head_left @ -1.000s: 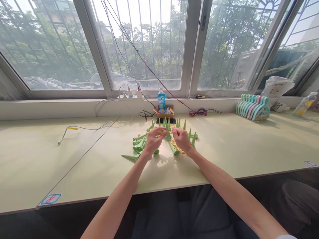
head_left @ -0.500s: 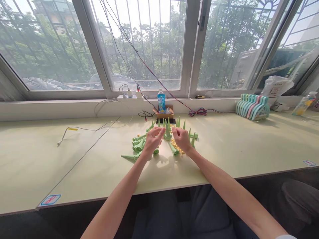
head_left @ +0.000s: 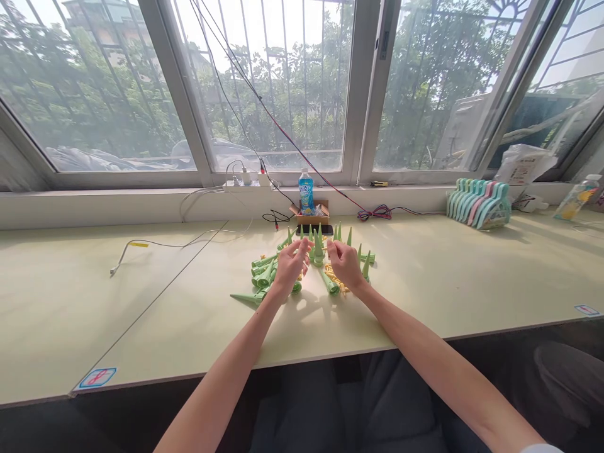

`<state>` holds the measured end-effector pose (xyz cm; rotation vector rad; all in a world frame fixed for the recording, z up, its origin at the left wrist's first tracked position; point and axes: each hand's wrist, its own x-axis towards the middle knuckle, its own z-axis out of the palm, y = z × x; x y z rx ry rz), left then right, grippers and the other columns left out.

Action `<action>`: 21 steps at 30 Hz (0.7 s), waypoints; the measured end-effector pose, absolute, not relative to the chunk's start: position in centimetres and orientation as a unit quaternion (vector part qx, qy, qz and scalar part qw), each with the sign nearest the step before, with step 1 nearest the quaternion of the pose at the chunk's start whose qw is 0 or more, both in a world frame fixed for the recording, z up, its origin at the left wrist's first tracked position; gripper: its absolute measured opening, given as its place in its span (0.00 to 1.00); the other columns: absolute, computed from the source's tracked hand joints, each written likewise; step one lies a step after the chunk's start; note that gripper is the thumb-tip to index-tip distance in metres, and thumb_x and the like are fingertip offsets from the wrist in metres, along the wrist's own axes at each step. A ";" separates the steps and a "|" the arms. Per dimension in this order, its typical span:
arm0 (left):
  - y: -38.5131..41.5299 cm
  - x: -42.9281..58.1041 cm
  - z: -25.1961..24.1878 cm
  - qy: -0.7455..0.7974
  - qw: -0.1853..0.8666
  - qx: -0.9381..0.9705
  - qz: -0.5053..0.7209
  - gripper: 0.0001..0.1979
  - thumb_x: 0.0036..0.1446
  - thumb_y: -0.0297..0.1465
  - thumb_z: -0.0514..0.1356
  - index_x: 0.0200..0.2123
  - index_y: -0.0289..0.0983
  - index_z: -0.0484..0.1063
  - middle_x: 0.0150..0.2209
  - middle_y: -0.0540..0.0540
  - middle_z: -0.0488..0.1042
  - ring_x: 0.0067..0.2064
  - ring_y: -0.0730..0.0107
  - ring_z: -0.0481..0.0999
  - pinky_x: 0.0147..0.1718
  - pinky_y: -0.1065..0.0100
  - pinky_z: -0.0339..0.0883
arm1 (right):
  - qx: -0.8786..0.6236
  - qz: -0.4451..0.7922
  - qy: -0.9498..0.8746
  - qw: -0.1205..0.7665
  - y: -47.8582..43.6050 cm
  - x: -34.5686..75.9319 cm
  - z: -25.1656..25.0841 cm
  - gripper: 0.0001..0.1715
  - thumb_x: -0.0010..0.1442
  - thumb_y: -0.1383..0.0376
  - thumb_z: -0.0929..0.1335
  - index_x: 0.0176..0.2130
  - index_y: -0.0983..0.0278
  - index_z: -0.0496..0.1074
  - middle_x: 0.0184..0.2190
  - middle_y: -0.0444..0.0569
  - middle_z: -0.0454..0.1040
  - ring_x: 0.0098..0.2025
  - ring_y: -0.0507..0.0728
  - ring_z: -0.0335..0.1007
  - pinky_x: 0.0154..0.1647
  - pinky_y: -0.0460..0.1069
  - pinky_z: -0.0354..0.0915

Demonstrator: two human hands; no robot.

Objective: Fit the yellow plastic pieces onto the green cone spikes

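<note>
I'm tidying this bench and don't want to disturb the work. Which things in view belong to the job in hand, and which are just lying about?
Part of the job, it seems:
- green cones, upright and lying
- yellow pieces among them

Apparently just lying about:
- blue-labelled bottle
- cardboard box
- white cable
- coiled red-and-black cable
- pastel hangers
- bottle at far right

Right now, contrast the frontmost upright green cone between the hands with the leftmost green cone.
The upright cone stands tip-up; the leftmost cone lies tip-left. The upright cone is between the left hand and right hand; the leftmost cone is left of both. Both cones are green and tapered.
</note>
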<state>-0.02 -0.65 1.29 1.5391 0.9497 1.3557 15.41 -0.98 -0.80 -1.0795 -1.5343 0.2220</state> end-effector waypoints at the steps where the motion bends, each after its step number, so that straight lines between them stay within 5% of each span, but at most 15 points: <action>1: -0.7 0.0 1.3 0.385 0.429 0.606 0.548 0.24 0.56 0.52 0.57 0.37 0.36 0.75 0.28 0.49 0.68 0.17 0.81 0.62 0.12 0.74 0.56 | -0.460 0.098 -0.659 0.587 -1.0 15.4 -0.8 0.26 0.68 0.55 0.58 0.21 0.61 0.51 0.16 0.40 0.53 0.20 0.50 0.47 0.23 0.47 0.47; 10: -0.9 0.1 1.4 0.403 0.514 0.592 0.473 0.25 0.52 0.54 0.60 0.33 0.37 0.66 0.20 0.52 0.67 0.16 0.80 0.59 0.13 0.76 0.51 | -0.448 0.121 -0.675 0.574 -1.0 15.6 -1.0 0.25 0.68 0.53 0.59 0.23 0.62 0.56 0.18 0.41 0.59 0.20 0.50 0.53 0.24 0.47 0.49; 21: -1.1 -0.2 1.4 0.378 0.514 0.627 0.448 0.22 0.51 0.51 0.63 0.34 0.37 0.66 0.27 0.49 0.70 0.20 0.79 0.63 0.15 0.76 0.55 | -0.441 0.134 -0.686 0.564 -1.1 15.6 -0.9 0.24 0.67 0.53 0.59 0.24 0.62 0.60 0.20 0.42 0.64 0.21 0.50 0.55 0.25 0.47 0.52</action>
